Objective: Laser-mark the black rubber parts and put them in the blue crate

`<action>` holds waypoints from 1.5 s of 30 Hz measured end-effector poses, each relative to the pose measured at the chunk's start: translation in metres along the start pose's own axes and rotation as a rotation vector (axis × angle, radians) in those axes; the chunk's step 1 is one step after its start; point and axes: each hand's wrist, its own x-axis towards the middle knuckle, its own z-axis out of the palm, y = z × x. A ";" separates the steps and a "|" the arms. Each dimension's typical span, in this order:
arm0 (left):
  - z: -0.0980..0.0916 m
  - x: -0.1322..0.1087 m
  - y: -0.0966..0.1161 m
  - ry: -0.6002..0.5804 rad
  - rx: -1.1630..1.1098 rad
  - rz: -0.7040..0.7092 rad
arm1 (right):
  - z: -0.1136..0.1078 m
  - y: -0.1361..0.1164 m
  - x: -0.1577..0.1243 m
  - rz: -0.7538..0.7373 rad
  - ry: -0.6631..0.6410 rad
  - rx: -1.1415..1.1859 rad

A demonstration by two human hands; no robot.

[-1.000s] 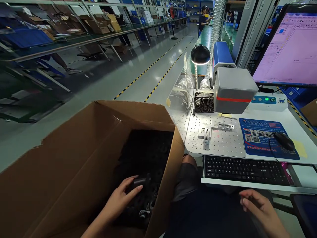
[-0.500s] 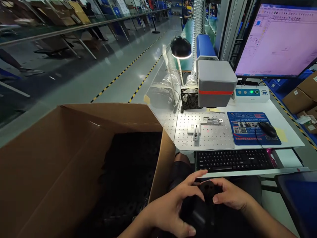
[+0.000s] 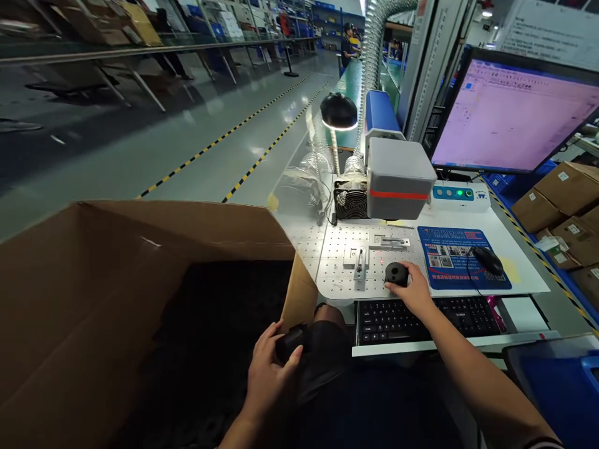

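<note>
My right hand grips a round black part with holes in its top, low over the front of the perforated metal plate. Whether the part touches the plate I cannot tell. My left hand is closed round a second black part, beside the near wall of the cardboard box. Dark pieces fill the shadowed bottom of that box. Two small metal brackets, one upright and one sideways, are fixed on the plate, and a tiny red light dot shows between them.
Above the plate hangs a grey machine head with a red stripe, beside a lit black lamp. A keyboard, mouse, mouse pad and monitor are to the right. Farther right, cartons are stacked.
My hands have parted. The right one has carried a round black part forward onto or over the plate; the left one has moved left toward the box with the other black part.
</note>
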 end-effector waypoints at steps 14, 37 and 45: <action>-0.005 0.010 -0.010 -0.040 -0.120 -0.115 | 0.043 0.010 0.061 -0.019 -0.036 -0.114; -0.001 0.013 -0.022 -0.008 -0.248 -0.229 | 0.055 0.014 0.047 0.080 0.078 -0.209; 0.000 0.013 -0.023 -0.006 -0.231 -0.225 | 0.062 0.019 0.050 0.028 0.108 -0.266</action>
